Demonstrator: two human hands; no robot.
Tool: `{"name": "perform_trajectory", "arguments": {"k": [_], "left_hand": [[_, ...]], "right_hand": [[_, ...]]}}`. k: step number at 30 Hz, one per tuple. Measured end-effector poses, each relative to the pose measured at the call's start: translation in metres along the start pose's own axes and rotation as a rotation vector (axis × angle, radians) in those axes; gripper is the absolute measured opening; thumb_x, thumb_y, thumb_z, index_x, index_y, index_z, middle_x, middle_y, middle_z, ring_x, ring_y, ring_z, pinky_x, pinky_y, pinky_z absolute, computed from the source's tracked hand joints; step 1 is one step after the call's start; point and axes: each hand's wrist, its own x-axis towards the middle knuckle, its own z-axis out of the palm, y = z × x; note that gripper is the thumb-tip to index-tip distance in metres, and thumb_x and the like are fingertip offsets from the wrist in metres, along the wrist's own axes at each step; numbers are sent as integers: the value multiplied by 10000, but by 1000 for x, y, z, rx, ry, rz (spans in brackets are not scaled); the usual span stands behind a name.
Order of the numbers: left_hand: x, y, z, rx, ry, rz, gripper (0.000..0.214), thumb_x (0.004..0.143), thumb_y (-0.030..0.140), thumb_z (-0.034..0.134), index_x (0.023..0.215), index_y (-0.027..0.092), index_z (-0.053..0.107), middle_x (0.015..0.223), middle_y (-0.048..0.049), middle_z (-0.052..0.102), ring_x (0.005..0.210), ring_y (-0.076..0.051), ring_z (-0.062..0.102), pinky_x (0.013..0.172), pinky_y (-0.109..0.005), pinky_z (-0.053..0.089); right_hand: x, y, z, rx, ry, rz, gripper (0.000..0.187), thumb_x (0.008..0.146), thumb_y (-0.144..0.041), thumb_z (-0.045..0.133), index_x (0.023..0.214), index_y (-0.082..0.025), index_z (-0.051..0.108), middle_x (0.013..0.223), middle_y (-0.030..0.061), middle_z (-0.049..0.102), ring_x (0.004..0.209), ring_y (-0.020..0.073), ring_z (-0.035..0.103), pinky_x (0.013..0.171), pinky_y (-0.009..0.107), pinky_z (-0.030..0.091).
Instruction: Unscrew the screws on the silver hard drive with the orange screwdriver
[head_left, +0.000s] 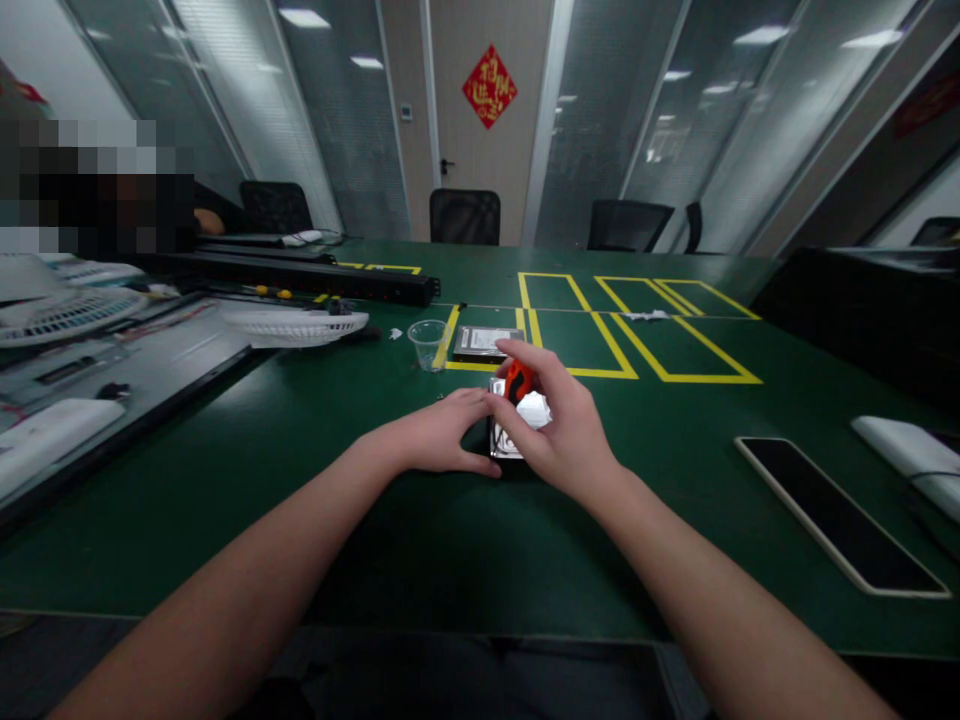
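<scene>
An opened hard drive [504, 440] with a shiny metal inside lies on the green table in front of me. My left hand [442, 432] grips its left side, the thumb at the near corner and the fingers at the far one. Over the drive, my right hand [566, 425] is closed around the orange and black handle of a screwdriver [517, 381]. The screwdriver's tip is hidden by the hand. Just beyond stands a second hard drive [480, 342], label up, with a clear plastic cup [429, 346] to its left.
Yellow tape outlines [697, 380] mark the green table [360, 580]. A phone [840, 515] and a white device [911, 460] lie at right. Fan grilles [296, 325], a metal panel [172, 360] and a long black bar [315, 275] crowd the left, where another person sits.
</scene>
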Motion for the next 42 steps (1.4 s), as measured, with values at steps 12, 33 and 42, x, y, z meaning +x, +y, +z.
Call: {"name": "perform_trajectory", "arguments": {"k": [12,33,42], "left_hand": [[1,5,-3,11,-27,-51,1025,923,676,1126,1790,291,741,1946,-201,666,1892,-564,533,1562,-739,476],[2,7,-3,27,-36,-45,1005,935,651,1131,1791,296,743,1925,-184,680,1874,-543,549,1571,-716,464],[2,4,-2,14,-29,-52,993,921,647,1140,1768,293,761,1947,-196,673,1897,-547,534,1562,-724,474]], "right_hand": [[-2,0,1,16,14,16,601,1192,-223,716,1784,-300,644,1549,156,887,1337,355,927,1191,593,800],[-5,3,3,13,38,8,631,1174,-178,719,1785,-309,632,1524,140,883,1342,344,916,1188,570,782],[-2,3,1,17,38,-30,562,1192,-227,771,1740,-303,674,1597,158,870,1399,358,905,1226,577,771]]}}
